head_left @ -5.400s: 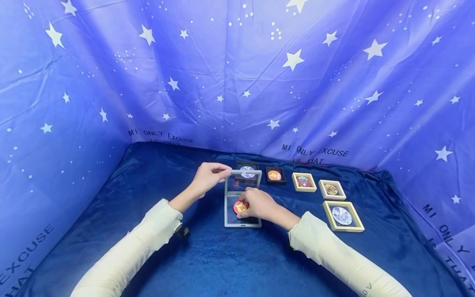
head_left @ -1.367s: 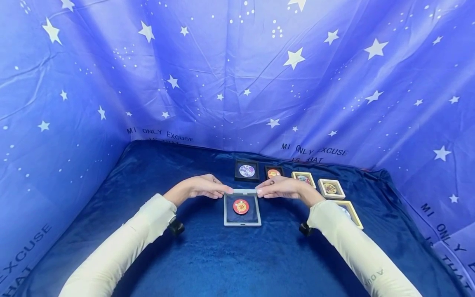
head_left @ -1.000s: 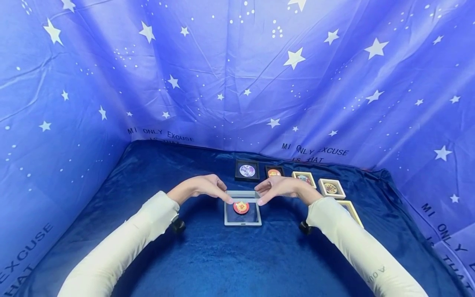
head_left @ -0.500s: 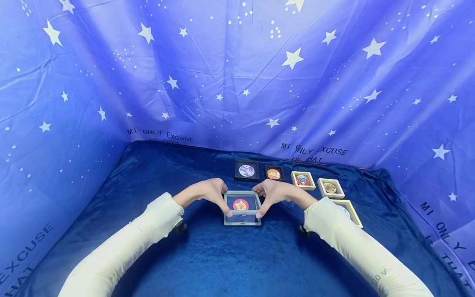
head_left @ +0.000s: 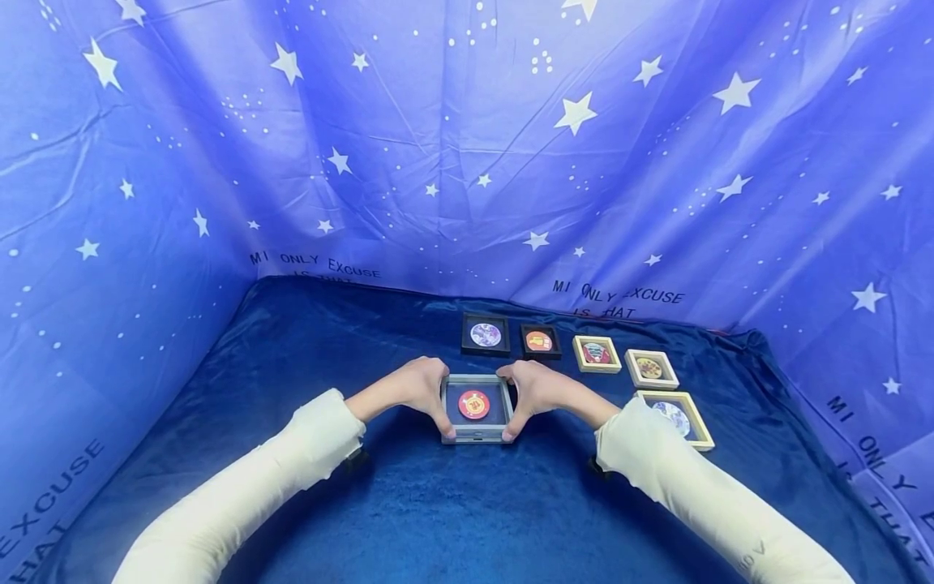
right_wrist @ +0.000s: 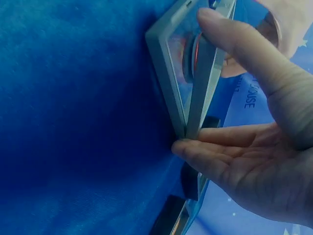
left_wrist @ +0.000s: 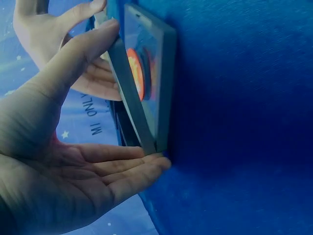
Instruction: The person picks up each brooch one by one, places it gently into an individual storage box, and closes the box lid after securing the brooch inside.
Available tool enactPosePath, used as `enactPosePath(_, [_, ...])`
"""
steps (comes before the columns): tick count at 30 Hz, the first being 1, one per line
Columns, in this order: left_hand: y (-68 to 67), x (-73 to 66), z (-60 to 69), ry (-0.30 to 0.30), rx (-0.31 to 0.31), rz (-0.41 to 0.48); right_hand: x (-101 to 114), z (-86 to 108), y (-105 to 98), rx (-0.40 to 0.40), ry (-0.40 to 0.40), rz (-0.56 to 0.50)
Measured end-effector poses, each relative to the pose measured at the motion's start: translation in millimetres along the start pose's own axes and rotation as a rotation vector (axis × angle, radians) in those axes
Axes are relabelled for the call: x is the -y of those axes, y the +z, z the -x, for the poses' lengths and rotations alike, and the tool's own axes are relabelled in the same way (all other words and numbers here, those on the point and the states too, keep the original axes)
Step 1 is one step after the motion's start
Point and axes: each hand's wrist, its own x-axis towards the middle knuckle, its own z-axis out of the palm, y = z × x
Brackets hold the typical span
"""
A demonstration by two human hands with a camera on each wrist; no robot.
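Observation:
A grey hinged display frame [head_left: 477,379] with clear panes lies on the blue cloth, and a round red-and-yellow badge [head_left: 474,404] sits between its panes. My left hand [head_left: 419,391] grips the frame's left side, thumb on the lid near the front edge, fingertips at the hinge. On the other side my right hand [head_left: 533,391] holds it the same way. Both wrist views show the lid tilted, a narrow wedge apart from the base [left_wrist: 166,83]. In the right wrist view the badge's edge [right_wrist: 196,54] shows between the two halves.
Behind stand a black frame with a purple-white disc [head_left: 485,334] and a smaller black one with an orange disc [head_left: 539,341]. To the right lie three pale frames, the nearest holding a bluish disc [head_left: 671,418]. Star-printed curtains [head_left: 467,162] enclose the cloth-covered table [head_left: 328,341].
The right hand earlier held the badge over the base while the left held the lid upright. Since then both hands have swung the lid down toward me, almost flat over the badge.

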Motion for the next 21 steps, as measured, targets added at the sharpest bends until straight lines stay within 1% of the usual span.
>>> enactPosePath(2, [3.6,0.3,0.7,0.012,-0.023,-0.014,1,0.5,3,-0.017,0.013,0.014])
enactPosePath(6, [8.7,1.0,3.0,0.028,-0.052,-0.011,2,1.8,11,-0.067,0.026,0.031])
enactPosePath(12, [15.8,2.7,5.6,0.041,-0.087,-0.027,0,3.7,21,-0.148,0.007,0.069])
enactPosePath(21, [22.2,1.9,8.9,0.028,-0.118,-0.011,1,6.3,26,-0.187,0.001,0.059])
